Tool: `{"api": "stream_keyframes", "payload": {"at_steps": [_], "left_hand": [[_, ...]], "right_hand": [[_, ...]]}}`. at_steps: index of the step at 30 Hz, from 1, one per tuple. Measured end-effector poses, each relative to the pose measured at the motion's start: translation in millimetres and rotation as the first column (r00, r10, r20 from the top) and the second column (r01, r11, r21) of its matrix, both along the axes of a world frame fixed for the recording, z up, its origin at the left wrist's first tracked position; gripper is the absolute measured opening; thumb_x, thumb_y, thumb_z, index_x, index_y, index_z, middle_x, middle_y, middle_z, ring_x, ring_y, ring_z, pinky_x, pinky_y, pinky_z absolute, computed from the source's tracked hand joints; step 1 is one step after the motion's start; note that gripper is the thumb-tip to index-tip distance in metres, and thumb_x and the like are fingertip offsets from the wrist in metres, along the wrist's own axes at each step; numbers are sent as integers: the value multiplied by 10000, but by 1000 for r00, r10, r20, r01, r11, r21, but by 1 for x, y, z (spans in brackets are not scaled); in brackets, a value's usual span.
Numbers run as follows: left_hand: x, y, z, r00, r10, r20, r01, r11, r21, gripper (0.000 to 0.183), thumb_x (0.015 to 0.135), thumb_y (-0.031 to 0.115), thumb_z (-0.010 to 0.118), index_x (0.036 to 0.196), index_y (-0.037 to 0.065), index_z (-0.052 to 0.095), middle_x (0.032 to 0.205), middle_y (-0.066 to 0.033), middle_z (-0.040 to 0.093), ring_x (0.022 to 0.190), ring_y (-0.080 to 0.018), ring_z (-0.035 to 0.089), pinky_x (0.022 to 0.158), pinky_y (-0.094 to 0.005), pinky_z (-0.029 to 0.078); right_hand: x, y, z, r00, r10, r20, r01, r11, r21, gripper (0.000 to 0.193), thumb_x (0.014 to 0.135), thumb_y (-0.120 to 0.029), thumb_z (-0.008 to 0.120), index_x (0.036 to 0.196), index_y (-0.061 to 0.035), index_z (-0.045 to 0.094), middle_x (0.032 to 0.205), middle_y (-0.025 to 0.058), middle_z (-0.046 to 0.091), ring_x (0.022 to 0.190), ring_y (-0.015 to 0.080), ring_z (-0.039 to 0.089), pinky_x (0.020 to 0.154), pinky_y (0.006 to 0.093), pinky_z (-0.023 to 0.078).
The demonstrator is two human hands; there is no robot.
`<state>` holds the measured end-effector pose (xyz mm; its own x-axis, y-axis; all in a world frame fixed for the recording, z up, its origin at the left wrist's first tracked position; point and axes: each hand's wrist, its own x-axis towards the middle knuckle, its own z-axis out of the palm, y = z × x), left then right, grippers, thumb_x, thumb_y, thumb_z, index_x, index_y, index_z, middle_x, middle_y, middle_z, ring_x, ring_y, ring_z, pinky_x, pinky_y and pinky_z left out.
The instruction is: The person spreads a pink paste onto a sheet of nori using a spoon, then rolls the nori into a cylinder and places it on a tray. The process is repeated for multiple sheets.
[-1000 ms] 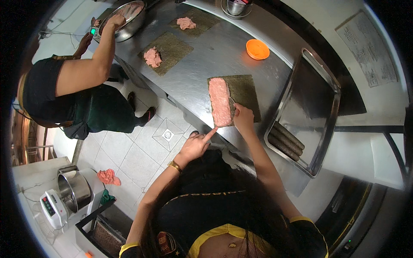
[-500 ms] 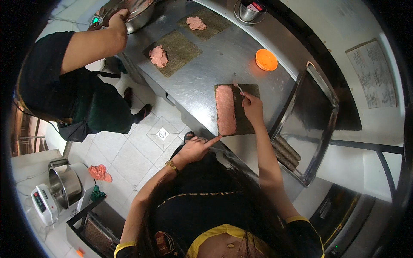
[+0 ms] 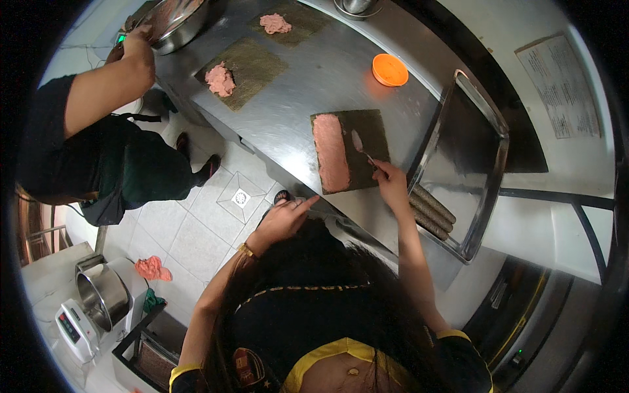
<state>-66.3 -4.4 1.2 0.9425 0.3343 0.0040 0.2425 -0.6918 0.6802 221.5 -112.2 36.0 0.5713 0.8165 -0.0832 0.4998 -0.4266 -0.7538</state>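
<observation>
A dark green seaweed sheet (image 3: 367,128) lies on the steel table before me, with a long flat band of pink minced paste (image 3: 332,154) spread along its left side. My right hand (image 3: 393,187) is closed round the handle of a metal spoon (image 3: 358,142). The spoon's paste-smeared bowl is over the bare part of the sheet, right of the band. At the sheet's near left corner is the tip of my left hand's (image 3: 286,217) outstretched index finger. The other fingers of that hand are loosely bent and hold nothing.
Two more seaweed sheets (image 3: 259,72) carry lumps of paste farther left. An orange bowl (image 3: 390,70) stands at the back. Right of me, a metal tray (image 3: 475,223) holds several dark rolls (image 3: 432,211). A co-worker (image 3: 98,118) handles a steel mixing bowl (image 3: 180,29) at left.
The spoon has swung down toward me, off the sheet's far edge, and my right hand has moved nearer the tray. My view has shifted slightly, moving the scene left and up.
</observation>
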Motion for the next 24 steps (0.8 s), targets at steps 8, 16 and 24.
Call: {"api": "stream_keyframes", "payload": {"at_steps": [8,16,24], "left_hand": [[35,33,24,881,419,219,-363,896,-257,318,865,-19,562,1173,27,630,937,-134,609,804,-268,613,730,-358,507],[31,34,35,900,409,152,-379,905,-194,312,859,-12,562,1162,26,624,1010,-152,617,911,-292,641,821,-369,519],[9,8,17,915,400,62,-377,899,-224,305,859,10,556,1156,32,622,1022,-145,620,899,-317,637,812,-378,521]], "right_hand": [[33,35,-5,843,-197,-500,361,896,257,310,933,11,510,1216,-5,636,902,66,701,768,129,617,736,273,490],[22,50,5,996,-13,-87,27,988,153,306,901,-7,567,1190,-32,663,857,41,675,708,104,561,675,260,460],[13,38,-13,999,27,-17,-26,999,43,308,867,6,578,1158,-23,675,833,77,688,733,149,624,713,276,480]]}}
